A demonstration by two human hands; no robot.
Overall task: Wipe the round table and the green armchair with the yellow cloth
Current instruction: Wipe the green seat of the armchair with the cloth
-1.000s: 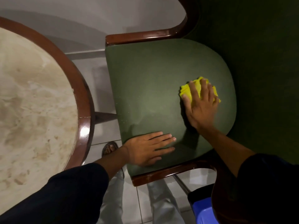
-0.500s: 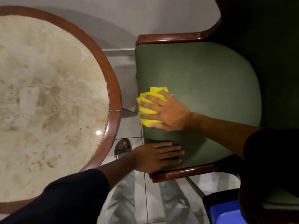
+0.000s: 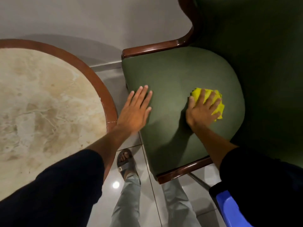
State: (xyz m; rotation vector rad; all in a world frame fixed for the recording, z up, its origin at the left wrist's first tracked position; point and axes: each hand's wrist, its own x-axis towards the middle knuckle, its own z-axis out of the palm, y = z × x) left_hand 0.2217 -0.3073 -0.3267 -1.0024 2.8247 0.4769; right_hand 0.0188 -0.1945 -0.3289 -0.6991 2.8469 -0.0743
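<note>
The green armchair (image 3: 173, 76) fills the right half, with a dark wood frame around its seat. My right hand (image 3: 202, 110) presses the bunched yellow cloth (image 3: 218, 106) flat onto the seat's right part; the cloth shows under and beyond my fingers. My left hand (image 3: 136, 112) lies flat with fingers spread at the seat's front left edge, holding nothing. The round table (image 3: 100, 86), marble-topped with a brown wooden rim, stands to the left of the chair.
A narrow strip of glossy tiled floor (image 3: 147, 190) separates table and chair; my sandalled foot (image 3: 125, 161) and grey trouser legs stand there. A blue plastic object (image 3: 229, 208) sits at the bottom right. A pale wall runs behind.
My right hand has swept the cloth from the seat's front left edge across to its right part. My left hand has shifted from the seat's near corner further along its front edge.
</note>
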